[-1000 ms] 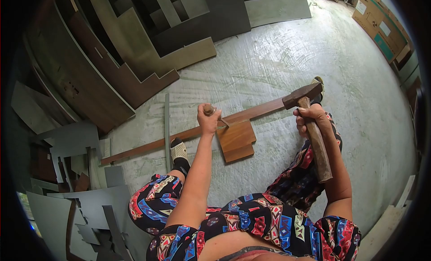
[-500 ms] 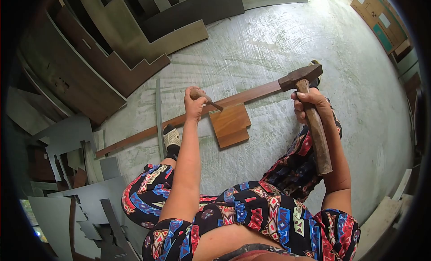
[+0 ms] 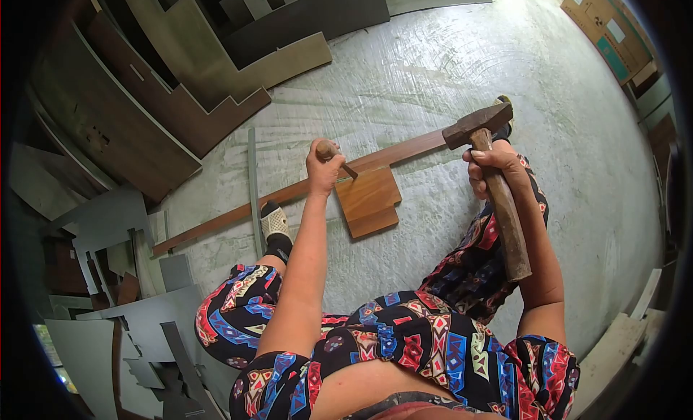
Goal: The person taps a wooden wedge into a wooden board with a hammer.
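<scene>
My left hand [image 3: 323, 167] is closed around the wooden handle of a chisel [image 3: 349, 170]. The chisel's blade slants down to the upper edge of a notched wooden block [image 3: 368, 202] on the floor. A long brown wooden strip [image 3: 408, 150] runs along the block's far side. My right hand [image 3: 498, 171] grips the wooden handle of a large hammer [image 3: 509, 225]. The hammer's dark metal head [image 3: 478, 124] is raised to the right, apart from the chisel.
A thin grey strip [image 3: 254, 189] crosses the long strip near my left shoe [image 3: 275, 221]. Cut boards [image 3: 144, 117] lean at the upper left, and grey offcuts [image 3: 155, 315] lie at the lower left. A cardboard box [image 3: 610, 30] stands at the upper right.
My left hand has shifted slightly right and turned, bringing the chisel more upright, its tip still at the block's upper edge. The hammer has barely moved.
</scene>
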`<state>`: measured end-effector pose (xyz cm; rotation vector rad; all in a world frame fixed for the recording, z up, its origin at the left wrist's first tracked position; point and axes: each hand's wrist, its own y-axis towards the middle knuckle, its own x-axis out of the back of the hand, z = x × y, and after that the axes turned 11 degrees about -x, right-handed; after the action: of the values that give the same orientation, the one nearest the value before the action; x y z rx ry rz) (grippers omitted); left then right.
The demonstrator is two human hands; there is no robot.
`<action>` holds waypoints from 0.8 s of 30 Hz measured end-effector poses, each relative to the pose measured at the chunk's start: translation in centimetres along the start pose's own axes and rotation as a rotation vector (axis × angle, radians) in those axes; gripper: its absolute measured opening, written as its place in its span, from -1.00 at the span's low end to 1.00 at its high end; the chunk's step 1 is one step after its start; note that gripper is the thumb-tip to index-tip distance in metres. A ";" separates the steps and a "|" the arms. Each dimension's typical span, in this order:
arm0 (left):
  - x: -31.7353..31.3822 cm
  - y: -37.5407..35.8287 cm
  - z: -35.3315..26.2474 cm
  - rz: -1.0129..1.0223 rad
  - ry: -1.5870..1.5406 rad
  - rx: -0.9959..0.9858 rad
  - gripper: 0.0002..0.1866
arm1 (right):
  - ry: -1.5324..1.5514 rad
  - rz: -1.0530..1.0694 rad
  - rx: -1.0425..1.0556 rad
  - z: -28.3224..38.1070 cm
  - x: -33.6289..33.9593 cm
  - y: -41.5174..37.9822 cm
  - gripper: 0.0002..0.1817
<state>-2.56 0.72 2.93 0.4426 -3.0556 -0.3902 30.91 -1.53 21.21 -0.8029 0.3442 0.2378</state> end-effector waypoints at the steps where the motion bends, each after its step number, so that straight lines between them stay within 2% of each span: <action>1: 0.0 0.0 -0.1 -0.002 -0.004 0.004 -0.65 | 0.001 0.008 0.000 0.0 0.0 -0.1 -0.73; 24: 0.4 0.1 -1.7 0.228 0.096 -0.006 -0.66 | 0.007 -0.004 -0.015 -0.1 -0.2 0.0 -0.75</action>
<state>-2.90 0.29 4.58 0.1066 -2.9661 -0.3561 30.71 -1.58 21.19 -0.8191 0.3475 0.2343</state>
